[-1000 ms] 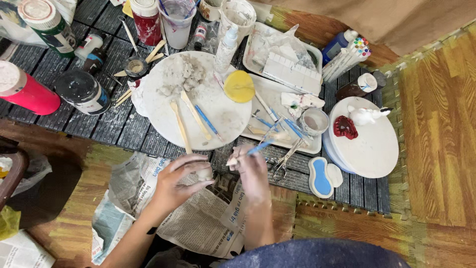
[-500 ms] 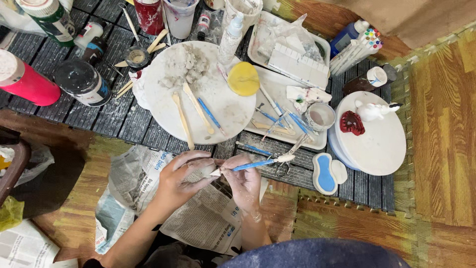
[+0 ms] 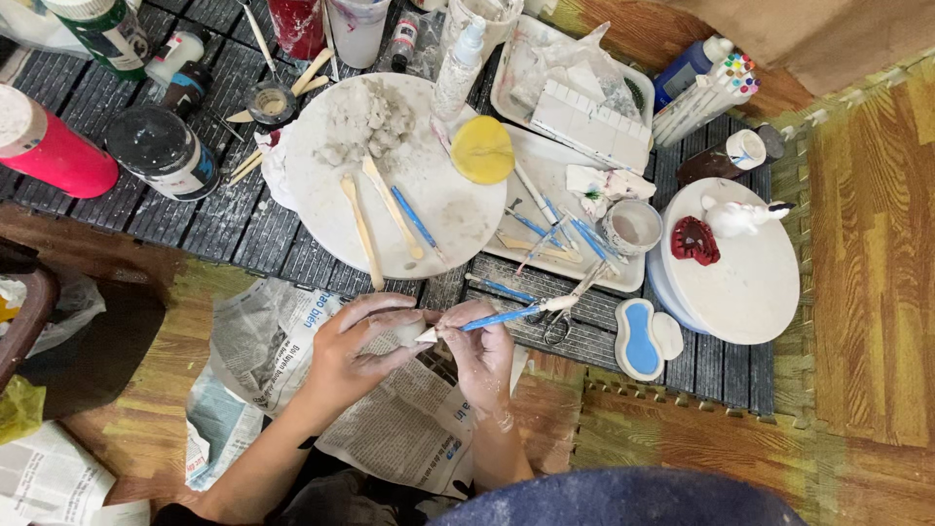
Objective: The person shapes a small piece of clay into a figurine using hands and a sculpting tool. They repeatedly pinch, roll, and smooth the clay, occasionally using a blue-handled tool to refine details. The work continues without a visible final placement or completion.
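Right at the near edge of the scene, a small pale lump of clay [image 3: 407,334] sits cupped in the left hand [image 3: 355,346], whose fingers curl closed around it so that only a little of the lump shows between fingertips and thumb. Against its right side rests the whitish tip of a blue-handled sculpting tool [image 3: 487,320], pinched in a narrow, pen-like grip by the right hand [image 3: 484,353]. The tool's long axis runs from the lump out to the right and slightly farther away, its clay-caked far end reaching over a pair of scissors [image 3: 557,326]. So the lump lies just left of the right hand, touching the tool's tip, and the two hands meet almost fingertip to fingertip.

Beneath both hands spreads crumpled newspaper [image 3: 390,419] on the wooden floor. Farther off, on the dark slatted counter [image 3: 234,224], a round white board [image 3: 419,185] carries a heap of grey clay [image 3: 360,122], wooden sticks and another blue tool. To the right stands a second round board [image 3: 740,282] with a small white figure and a red piece.
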